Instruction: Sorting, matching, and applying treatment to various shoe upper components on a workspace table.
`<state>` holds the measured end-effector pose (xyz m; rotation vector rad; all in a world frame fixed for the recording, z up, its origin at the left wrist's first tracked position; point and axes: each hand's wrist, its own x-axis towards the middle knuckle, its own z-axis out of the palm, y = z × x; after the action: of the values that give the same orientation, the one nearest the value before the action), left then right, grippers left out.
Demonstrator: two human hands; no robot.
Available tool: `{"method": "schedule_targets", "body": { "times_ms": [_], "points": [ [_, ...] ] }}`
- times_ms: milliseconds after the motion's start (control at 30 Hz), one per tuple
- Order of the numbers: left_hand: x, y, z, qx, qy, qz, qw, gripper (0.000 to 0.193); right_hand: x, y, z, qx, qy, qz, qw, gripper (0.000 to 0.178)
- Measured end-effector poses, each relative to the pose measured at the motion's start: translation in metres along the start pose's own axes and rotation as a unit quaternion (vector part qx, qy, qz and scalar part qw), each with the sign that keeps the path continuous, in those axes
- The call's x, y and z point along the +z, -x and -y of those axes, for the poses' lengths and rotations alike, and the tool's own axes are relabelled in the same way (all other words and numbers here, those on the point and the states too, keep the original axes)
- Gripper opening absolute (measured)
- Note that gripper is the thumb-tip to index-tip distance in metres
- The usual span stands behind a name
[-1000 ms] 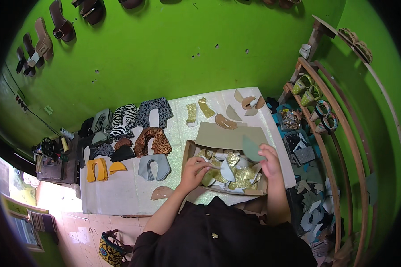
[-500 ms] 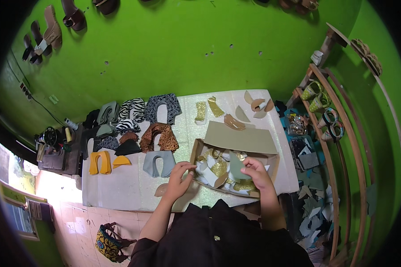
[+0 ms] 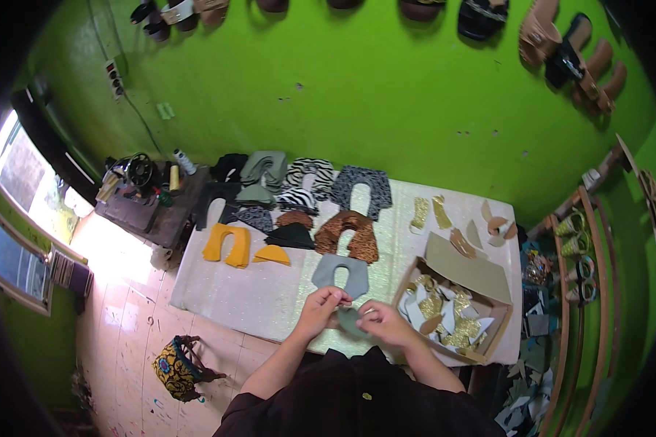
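Note:
In front of my body I hold a small grey-green cut piece (image 3: 351, 325) of sheet material over the table's near edge. My right hand (image 3: 388, 323) is closed on its right side. My left hand (image 3: 319, 312) pinches at its upper left edge, with thumb and fingertips together. Just beyond my fingers lies a stack of grey U-shaped pieces (image 3: 328, 274). To the right stands an open cardboard box (image 3: 497, 336), full of gold glitter and white scraps, its flap (image 3: 468, 266) folded back.
Stacks of leopard-print (image 3: 368, 246), zebra-print (image 3: 321, 172) and yellow (image 3: 244, 251) pieces cover the table's far left half. Gold strips (image 3: 420, 213) and tan pieces lie at the far right. A sewing machine (image 3: 140, 172) stands left, a wooden rack (image 3: 598, 291) right, a patterned stool (image 3: 178, 370) on the floor.
My right hand has carried the green piece out of the box and leftward. Both hands have come together at the piece. The view has turned left.

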<state>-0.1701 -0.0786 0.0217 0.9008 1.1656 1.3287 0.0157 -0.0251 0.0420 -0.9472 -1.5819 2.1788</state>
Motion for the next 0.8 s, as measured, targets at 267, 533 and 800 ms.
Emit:
{"method": "schedule_targets", "body": {
  "times_ms": [267, 533, 800],
  "points": [
    [-0.08, 0.011, -0.019, 0.053, 0.303, -0.053, 0.95, 0.031, 0.09, -0.066, 0.01, -0.027, -0.123, -0.051, 0.991, 0.017],
    [-0.122, 0.02, -0.02, -0.014, 0.009, -0.038, 0.999, 0.025, 0.114, -0.104, -0.003, -0.142, -0.055, -0.081, 0.985, 0.023],
    [-0.151, 0.011, -0.053, 0.058, -0.216, 0.022, 0.974, 0.024, 0.109, -0.111, -0.008, -0.176, 0.174, -0.195, 0.949, 0.018]
  ]
}}
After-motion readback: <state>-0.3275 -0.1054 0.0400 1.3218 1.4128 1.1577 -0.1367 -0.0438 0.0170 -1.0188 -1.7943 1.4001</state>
